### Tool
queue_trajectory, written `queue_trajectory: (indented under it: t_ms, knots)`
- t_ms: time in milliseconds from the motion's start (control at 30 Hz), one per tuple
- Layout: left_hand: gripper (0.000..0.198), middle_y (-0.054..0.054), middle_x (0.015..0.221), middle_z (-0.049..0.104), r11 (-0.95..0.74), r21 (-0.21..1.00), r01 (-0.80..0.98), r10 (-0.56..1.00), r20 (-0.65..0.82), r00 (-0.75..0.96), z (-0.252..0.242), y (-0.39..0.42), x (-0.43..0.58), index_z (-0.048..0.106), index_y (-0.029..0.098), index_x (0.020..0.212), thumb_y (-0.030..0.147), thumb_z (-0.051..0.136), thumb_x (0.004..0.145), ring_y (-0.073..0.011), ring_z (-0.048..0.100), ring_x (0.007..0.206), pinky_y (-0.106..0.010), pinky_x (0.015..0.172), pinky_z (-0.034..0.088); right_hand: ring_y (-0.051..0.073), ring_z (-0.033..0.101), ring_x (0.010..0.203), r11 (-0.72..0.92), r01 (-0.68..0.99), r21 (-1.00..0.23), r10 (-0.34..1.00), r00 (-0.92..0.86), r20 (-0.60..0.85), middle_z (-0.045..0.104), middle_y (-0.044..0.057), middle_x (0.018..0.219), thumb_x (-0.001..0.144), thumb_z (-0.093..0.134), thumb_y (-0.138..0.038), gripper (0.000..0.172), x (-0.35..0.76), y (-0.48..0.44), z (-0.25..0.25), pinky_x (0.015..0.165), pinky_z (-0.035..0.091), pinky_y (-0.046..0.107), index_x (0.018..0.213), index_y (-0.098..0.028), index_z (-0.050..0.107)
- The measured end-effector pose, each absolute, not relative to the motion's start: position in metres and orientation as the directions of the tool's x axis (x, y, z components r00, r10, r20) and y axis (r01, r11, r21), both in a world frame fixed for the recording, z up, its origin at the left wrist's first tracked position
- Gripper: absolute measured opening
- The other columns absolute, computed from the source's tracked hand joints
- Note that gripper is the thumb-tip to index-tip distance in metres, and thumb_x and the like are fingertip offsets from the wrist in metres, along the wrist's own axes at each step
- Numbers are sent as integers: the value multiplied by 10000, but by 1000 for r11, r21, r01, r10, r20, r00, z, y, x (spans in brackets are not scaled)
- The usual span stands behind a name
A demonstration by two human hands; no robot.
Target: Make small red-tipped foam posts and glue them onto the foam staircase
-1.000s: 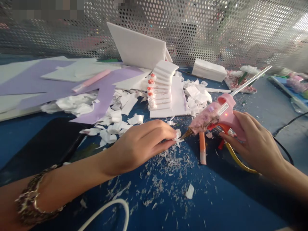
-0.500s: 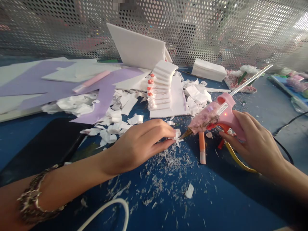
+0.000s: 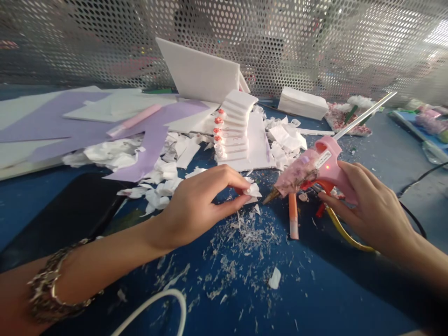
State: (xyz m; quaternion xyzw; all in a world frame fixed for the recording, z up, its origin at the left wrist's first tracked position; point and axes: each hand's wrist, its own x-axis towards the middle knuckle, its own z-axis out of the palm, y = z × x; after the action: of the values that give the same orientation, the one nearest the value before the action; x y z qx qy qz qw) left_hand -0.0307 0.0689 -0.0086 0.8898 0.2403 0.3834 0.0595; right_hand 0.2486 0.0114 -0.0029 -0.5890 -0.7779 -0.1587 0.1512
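Between thumb and fingers, my left hand [image 3: 201, 205] pinches a small piece of white paper [image 3: 254, 190], folded or curled. My right hand [image 3: 371, 205] is wrapped round the handle of a pink glue gun [image 3: 308, 170]. A clear glue stick [image 3: 366, 116] juts from the gun's back, and a small orange light glows on its side. The brownish nozzle [image 3: 271, 195] points down and left, a short gap from the paper. Just behind the hands, a stepped white foam staircase [image 3: 234, 135] with small red flowers along its left edge stands on a white base.
Paper scraps [image 3: 161, 179] and purple sheets [image 3: 154, 149] lie left of the staircase. A dark phone-like slab [image 3: 66, 219] rests near my left forearm. An orange marker-like tube [image 3: 293, 217] and yellow-handled tool [image 3: 345, 233] lie below the gun. A perforated metal screen [image 3: 224, 28] stands behind.
My left hand has drawn slightly left with the paper piece, away from the nozzle tip, and its grip has turned. The right hand and glue gun have barely moved.
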Motion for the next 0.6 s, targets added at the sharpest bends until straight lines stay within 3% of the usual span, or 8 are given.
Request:
queue_trajectory:
  t_ms: [167,300,433,533,600]
  knots:
    - [105,-35,818,664,-875,317,365,481,653,585,-8,68,-31,561,153,872,151,623,788,-122,647,792,-211,702,526,216,574,731,141,986,85,879,-164,448,592,121,935,811,440,-571,519,261,20,6,556,422,294,1098,-139,459]
    - [124,-24,853,665,-911,247,331,408,666,624,-7,65,-32,546,169,887,117,608,793,-112,640,850,-200,764,525,150,462,610,-108,987,118,924,56,378,568,56,782,798,467,-552,363,302,41,9,502,340,266,883,-198,470]
    - [140,-40,905,658,-941,217,261,338,662,669,-7,63,-33,537,163,883,92,609,786,-108,625,882,-202,789,518,132,417,547,-229,956,181,948,177,264,564,81,745,810,382,-612,447,352,62,-3,512,344,275,849,-179,482]
    - [159,-42,915,653,-942,238,236,335,653,679,-6,62,-33,538,157,888,64,607,780,-98,619,875,-192,789,507,194,514,675,-199,941,274,969,147,199,589,146,821,847,302,-597,519,369,68,-9,592,393,310,913,-139,539]
    - [147,-41,899,654,-945,241,223,328,660,676,-5,62,-32,539,152,892,69,598,786,-101,618,877,-193,792,503,263,532,890,-193,930,313,947,93,308,585,194,933,852,356,-555,508,359,66,-6,714,410,354,1002,-113,558]
